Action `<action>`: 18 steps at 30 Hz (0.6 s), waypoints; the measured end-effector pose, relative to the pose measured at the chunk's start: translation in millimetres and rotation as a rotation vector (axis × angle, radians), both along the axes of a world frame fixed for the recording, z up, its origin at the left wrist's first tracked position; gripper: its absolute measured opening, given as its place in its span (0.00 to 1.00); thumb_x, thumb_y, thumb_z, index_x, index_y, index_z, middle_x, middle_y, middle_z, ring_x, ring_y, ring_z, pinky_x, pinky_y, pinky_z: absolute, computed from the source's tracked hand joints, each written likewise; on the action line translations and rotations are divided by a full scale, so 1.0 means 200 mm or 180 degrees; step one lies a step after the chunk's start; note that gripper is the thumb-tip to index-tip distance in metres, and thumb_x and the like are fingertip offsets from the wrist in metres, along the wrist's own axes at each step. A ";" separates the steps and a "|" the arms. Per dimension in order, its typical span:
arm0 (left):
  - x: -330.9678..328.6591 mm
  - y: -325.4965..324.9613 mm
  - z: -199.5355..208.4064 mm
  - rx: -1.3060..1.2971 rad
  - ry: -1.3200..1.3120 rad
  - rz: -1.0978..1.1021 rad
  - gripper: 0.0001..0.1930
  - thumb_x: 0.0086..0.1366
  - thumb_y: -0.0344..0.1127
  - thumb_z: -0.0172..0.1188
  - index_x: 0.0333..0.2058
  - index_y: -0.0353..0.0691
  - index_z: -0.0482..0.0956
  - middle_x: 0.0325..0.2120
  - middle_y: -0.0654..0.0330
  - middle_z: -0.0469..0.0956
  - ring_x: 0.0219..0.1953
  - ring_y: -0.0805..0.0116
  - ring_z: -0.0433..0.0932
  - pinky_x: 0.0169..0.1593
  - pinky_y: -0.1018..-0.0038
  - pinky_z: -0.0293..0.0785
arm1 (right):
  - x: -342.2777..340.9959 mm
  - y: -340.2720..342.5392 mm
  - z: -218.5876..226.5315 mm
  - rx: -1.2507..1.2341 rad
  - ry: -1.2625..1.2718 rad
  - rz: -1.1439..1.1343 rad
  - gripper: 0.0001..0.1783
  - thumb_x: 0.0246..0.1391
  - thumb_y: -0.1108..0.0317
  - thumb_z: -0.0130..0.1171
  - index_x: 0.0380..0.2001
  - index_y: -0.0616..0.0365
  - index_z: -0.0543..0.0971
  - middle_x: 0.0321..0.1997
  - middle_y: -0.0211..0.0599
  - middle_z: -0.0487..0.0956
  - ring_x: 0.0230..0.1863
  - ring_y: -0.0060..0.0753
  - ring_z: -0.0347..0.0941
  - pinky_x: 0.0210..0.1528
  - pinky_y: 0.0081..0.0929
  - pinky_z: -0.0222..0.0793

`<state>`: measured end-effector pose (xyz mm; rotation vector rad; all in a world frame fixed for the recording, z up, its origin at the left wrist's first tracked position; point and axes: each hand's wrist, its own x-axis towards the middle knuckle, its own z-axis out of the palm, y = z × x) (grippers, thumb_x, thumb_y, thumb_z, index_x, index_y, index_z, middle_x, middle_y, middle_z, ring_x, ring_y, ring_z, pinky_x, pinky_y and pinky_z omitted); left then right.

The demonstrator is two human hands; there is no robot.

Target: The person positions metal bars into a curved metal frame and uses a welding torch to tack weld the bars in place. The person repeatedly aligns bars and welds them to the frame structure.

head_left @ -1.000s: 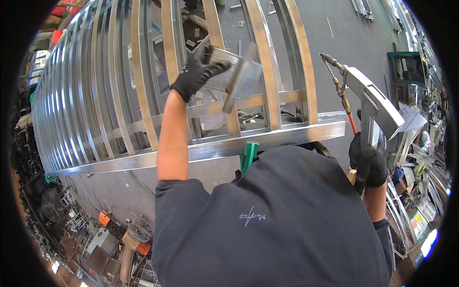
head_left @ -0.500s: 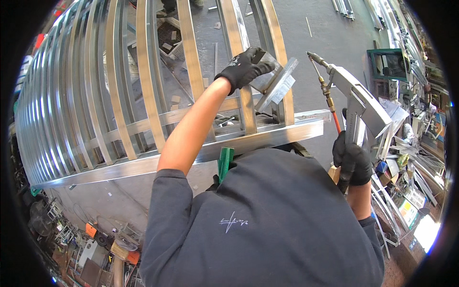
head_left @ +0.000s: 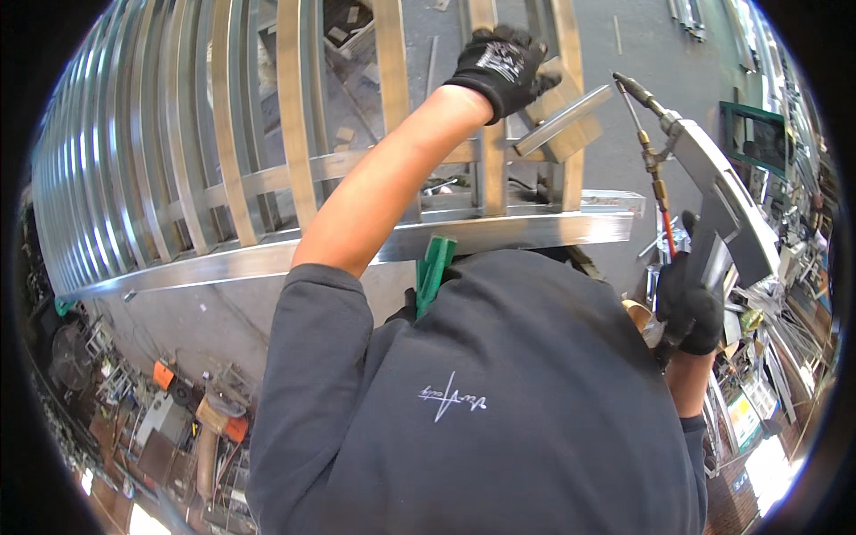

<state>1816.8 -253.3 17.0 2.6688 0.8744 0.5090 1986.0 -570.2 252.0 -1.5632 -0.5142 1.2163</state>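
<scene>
My left hand [head_left: 501, 73], in a black work glove, is closed over a silver metal bracket [head_left: 572, 135] made of a flat plate with a bar across it. Part of the plate is hidden behind the fingers. Hand and bracket are over the right-hand bars of a large metal railing frame [head_left: 437, 234]; whether the bracket touches them I cannot tell. On the right, my gloved right hand [head_left: 691, 303] grips the handle of a grey welding gun [head_left: 727, 192]. Its nozzle, with a thin brass feed tube beside it, points up and left near the bracket's end.
A green support [head_left: 435, 272] stands under the frame's near rail. Farther right are a green-framed box [head_left: 756, 138] and piles of metal lengths. Tools and an orange-marked machine [head_left: 165, 374] crowd the lower left floor.
My left hand has moved farther away and to the right with the bracket, which is now turned. The welding gun has shifted right with my right hand. The whole view has moved a little.
</scene>
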 end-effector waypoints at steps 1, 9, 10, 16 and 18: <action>-0.07 0.03 0.09 -0.0022 -0.0295 0.0125 0.31 0.72 0.65 0.61 0.56 0.44 0.85 0.51 0.48 0.86 0.55 0.47 0.83 0.59 0.49 0.77 | 0.02 -0.02 -0.01 0.0121 0.0250 -0.0018 0.60 0.42 0.67 0.68 0.78 0.79 0.57 0.19 0.33 0.73 0.13 0.29 0.68 0.15 0.26 0.64; -1.02 -0.15 -0.07 -0.1949 0.0314 0.1264 0.55 0.61 0.67 0.77 0.69 0.25 0.66 0.61 0.32 0.79 0.62 0.40 0.81 0.67 0.52 0.76 | 0.27 -0.25 -0.29 -0.0601 -0.0690 0.1381 0.47 0.52 0.61 0.73 0.73 0.69 0.69 0.57 0.52 0.85 0.55 0.50 0.84 0.60 0.43 0.79; -1.02 -0.17 -0.13 -0.2367 -0.0044 0.1153 0.57 0.61 0.67 0.77 0.70 0.24 0.65 0.62 0.31 0.78 0.64 0.40 0.80 0.69 0.53 0.75 | 0.29 -0.18 -0.29 -0.0692 -0.0893 0.2065 0.47 0.47 0.60 0.76 0.70 0.67 0.74 0.60 0.53 0.84 0.57 0.53 0.83 0.63 0.44 0.78; -0.97 -0.23 -0.37 -0.2215 -0.0069 0.1188 0.66 0.53 0.70 0.79 0.70 0.16 0.61 0.60 0.29 0.80 0.60 0.39 0.84 0.63 0.57 0.81 | 0.01 0.32 -0.23 -0.2018 0.0022 0.3067 0.50 0.49 0.48 0.84 0.70 0.62 0.75 0.63 0.47 0.82 0.62 0.46 0.78 0.68 0.41 0.73; -0.95 -0.24 -0.37 -0.2174 -0.0082 0.1290 0.67 0.53 0.68 0.80 0.72 0.16 0.59 0.60 0.28 0.79 0.60 0.39 0.84 0.64 0.58 0.81 | -0.09 0.43 -0.22 -0.2374 0.0262 0.3110 0.51 0.52 0.48 0.83 0.72 0.62 0.74 0.63 0.47 0.82 0.62 0.44 0.78 0.68 0.40 0.72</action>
